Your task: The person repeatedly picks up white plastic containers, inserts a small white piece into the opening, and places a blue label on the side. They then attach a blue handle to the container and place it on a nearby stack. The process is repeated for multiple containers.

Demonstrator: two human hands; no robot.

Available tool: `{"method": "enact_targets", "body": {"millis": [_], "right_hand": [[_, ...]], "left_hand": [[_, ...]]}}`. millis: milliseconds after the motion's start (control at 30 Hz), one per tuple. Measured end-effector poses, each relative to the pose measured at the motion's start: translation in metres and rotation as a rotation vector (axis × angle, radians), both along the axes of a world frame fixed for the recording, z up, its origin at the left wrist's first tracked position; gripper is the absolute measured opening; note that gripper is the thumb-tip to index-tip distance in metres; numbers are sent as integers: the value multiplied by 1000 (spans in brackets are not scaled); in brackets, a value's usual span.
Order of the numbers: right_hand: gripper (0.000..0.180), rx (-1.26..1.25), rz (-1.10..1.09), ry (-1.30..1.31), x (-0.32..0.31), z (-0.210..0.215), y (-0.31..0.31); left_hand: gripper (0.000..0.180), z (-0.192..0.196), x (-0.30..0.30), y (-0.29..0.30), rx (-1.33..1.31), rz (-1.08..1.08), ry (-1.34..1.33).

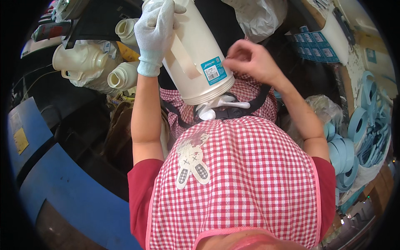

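A cream plastic jug (pixel 196 37) lies tilted across my lap, its threaded end toward my apron. My left hand (pixel 156 31), in a white knit glove, is closed on the jug at the upper end of its handle (pixel 185 60). A blue and white label (pixel 214 71) with a barcode sits on the jug's side near the threaded end. Bare and slightly blurred, my right hand (pixel 254 62) is at the label's right edge, fingers curled and apart from the thumb. Whether it touches the label I cannot tell.
More cream jugs (pixel 79 60) and spouted pieces (pixel 123 77) stand at the left. A sheet of blue labels (pixel 314 43) hangs at the upper right. Rolls of light blue tape (pixel 341 154) and blue strips (pixel 375 141) are at the right. Blue panels (pixel 75 191) fill the lower left.
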State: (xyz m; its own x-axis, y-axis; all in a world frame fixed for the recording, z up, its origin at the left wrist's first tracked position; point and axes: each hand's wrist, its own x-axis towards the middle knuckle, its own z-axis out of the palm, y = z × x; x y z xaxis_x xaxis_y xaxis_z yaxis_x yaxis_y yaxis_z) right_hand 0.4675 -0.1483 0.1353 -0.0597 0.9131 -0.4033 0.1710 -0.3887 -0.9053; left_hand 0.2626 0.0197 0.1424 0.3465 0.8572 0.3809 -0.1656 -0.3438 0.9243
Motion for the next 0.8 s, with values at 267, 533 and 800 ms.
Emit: {"method": "enact_targets", "body": {"millis": [267, 533, 800], "right_hand": [[59, 275, -77, 92, -79, 25, 39], [65, 179, -49, 450, 3, 8, 49], [30, 650, -509, -1480, 315, 56, 165]], "left_hand": [[24, 23, -9, 6, 217, 98, 390], [60, 58, -54, 75, -400, -571, -497], [46, 66, -12, 114, -95, 240, 810]]}}
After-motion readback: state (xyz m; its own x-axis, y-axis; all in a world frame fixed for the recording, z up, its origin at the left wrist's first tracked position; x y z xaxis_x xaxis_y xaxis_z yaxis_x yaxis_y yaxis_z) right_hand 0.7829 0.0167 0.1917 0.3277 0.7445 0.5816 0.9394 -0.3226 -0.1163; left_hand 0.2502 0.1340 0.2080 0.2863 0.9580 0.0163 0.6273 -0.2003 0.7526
